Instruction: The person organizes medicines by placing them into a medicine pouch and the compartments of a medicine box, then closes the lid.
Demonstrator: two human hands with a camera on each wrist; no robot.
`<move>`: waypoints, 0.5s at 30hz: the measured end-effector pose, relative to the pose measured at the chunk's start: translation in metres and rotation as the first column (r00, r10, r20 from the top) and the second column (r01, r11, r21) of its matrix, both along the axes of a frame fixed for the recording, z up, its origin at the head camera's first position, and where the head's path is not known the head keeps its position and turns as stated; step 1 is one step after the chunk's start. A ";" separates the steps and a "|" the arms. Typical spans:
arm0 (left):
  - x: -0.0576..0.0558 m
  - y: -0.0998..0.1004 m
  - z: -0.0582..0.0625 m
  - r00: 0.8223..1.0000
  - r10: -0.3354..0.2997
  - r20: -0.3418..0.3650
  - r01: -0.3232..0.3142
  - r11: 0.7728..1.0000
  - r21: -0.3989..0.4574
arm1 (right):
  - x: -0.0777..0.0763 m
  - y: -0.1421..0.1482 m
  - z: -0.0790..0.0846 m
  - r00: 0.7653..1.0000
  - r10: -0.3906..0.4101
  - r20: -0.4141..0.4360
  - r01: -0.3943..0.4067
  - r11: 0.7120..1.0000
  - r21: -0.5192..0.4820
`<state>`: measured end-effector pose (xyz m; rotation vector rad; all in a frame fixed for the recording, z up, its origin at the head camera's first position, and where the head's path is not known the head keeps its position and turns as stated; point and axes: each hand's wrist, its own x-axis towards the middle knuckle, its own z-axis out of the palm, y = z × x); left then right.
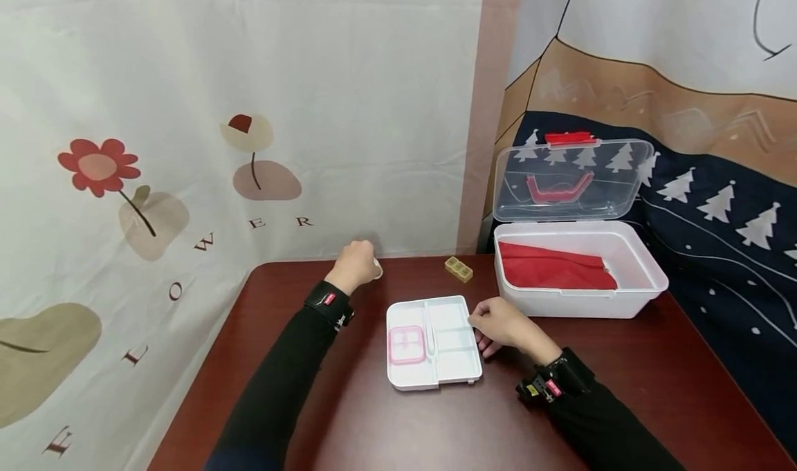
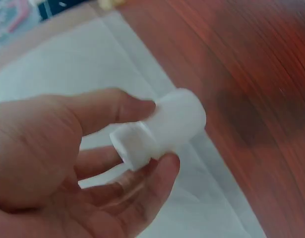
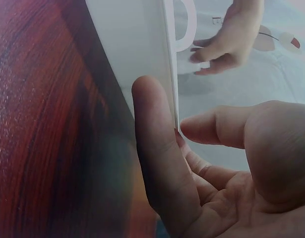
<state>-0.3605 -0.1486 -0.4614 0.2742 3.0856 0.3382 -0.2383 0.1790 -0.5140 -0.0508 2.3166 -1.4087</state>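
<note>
In the left wrist view my left hand (image 2: 48, 134) pinches a small white cylinder with a narrower end (image 2: 179, 119) between thumb and fingers. The head view has this left hand (image 1: 353, 263) near the table's back edge, mostly covering the cylinder. My right hand (image 1: 503, 324) holds the right edge of a white compartment box (image 1: 457, 375), which lies on the table. Close up, the right hand (image 3: 212, 183) has its thumb at the rim and a finger against the outer wall. A small pink-rimmed container (image 1: 407, 344) sits in the box's left part.
A small yellowish translucent divided case (image 1: 459, 269) lies at the back of the brown table (image 1: 349, 416). To the right stands a white bin (image 1: 566, 303) with red cloth (image 1: 554, 267) inside and its clear lid (image 1: 573, 208) raised. Printed curtains (image 1: 373, 111) hang behind.
</note>
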 end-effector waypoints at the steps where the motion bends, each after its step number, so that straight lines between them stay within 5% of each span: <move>1: 0.007 0.004 0.003 1.000 -0.018 0.000 0.018 0.999 0.031 | 0.000 0.000 0.000 1.000 0.000 0.001 0.000 1.000 -0.002; 2: 0.024 0.015 0.022 1.000 -0.020 0.023 0.018 0.998 0.056 | -0.001 0.000 -0.001 1.000 0.003 0.000 -0.003 1.000 -0.004; 9: 0.058 0.043 0.031 0.989 -0.147 0.004 0.144 0.969 0.203 | -0.002 0.002 0.002 1.000 0.016 0.009 -0.016 1.000 0.005; 15: 0.089 0.066 0.029 0.965 -0.259 -0.030 0.259 0.941 0.217 | -0.002 0.001 0.003 1.000 0.017 0.018 -0.017 1.000 0.013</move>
